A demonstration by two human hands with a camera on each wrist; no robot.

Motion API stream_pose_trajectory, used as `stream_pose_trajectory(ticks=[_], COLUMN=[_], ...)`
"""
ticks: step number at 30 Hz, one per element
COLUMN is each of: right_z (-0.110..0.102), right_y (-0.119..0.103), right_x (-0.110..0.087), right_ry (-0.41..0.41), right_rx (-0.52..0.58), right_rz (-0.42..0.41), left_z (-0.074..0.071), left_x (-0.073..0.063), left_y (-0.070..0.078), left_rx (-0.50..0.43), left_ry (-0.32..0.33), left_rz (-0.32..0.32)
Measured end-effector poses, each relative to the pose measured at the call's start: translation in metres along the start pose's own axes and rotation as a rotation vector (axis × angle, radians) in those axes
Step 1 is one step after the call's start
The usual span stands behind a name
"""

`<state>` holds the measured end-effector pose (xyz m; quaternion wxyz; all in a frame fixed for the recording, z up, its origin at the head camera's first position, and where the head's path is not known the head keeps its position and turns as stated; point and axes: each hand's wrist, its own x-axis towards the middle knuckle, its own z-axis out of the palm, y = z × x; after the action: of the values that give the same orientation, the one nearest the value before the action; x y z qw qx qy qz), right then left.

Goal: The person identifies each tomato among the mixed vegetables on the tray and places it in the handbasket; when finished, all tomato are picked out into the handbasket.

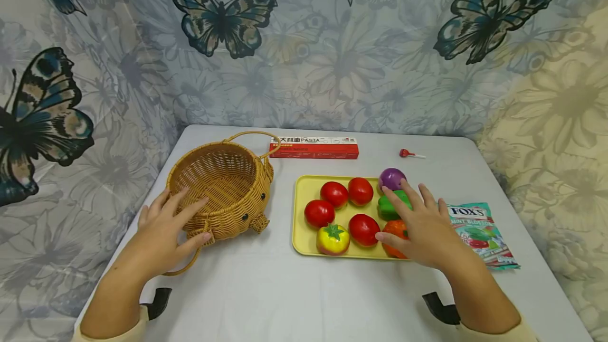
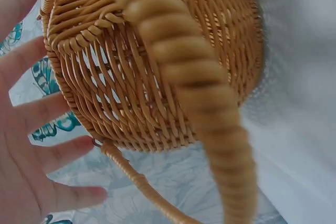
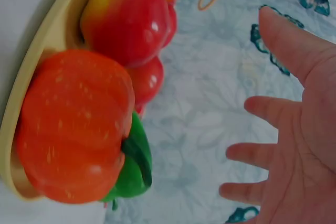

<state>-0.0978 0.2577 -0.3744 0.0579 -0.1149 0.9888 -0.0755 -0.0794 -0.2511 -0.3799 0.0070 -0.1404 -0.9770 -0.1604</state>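
Note:
My left hand (image 1: 159,231) is spread beside the near left rim of a woven basket (image 1: 252,207), its fingers straight. In the left wrist view the basket's wicker wall (image 2: 147,93) and a thick handle (image 2: 184,66) show close up; I cannot tell whether the fingertips touch the rim. The right hand (image 1: 429,231) hovers, fingers apart, over the right end of a yellow tray (image 1: 307,189) and holds nothing. Near it are an orange pumpkin (image 3: 76,129), a green pepper (image 1: 388,208) and a purple round vegetable (image 1: 391,178). Red round fruits (image 1: 364,229) and a yellow-red one (image 1: 333,239) fill the tray.
A red and white pasta box (image 1: 313,149) lies at the back, behind the basket and tray. A red lollipop (image 1: 405,153) lies at the back right. Right of the tray, partly under the right hand, is a green FOX'S candy bag (image 1: 489,236). Butterfly-patterned cloth hangs behind the white table (image 1: 266,300).

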Motion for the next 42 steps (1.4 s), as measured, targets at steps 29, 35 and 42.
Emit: stream_pose_trajectory(ticks=[29, 35, 42], right_z=[0.029, 0.034, 0.041], right_y=[-0.041, -0.042, -0.043], right_x=[0.038, 0.046, 0.053], right_ry=[-0.177, -0.205, -0.246], right_rx=[0.042, 0.001, -0.023], right_rz=[-0.112, -0.112, -0.14], left_z=[0.016, 0.016, 0.015], left_x=[0.0, 0.0, -0.001], left_y=[-0.012, -0.011, -0.01], left_rx=[0.003, 0.001, -0.003], left_ry=[0.281, 0.289, 0.287], left_rz=[0.361, 0.383, 0.365])
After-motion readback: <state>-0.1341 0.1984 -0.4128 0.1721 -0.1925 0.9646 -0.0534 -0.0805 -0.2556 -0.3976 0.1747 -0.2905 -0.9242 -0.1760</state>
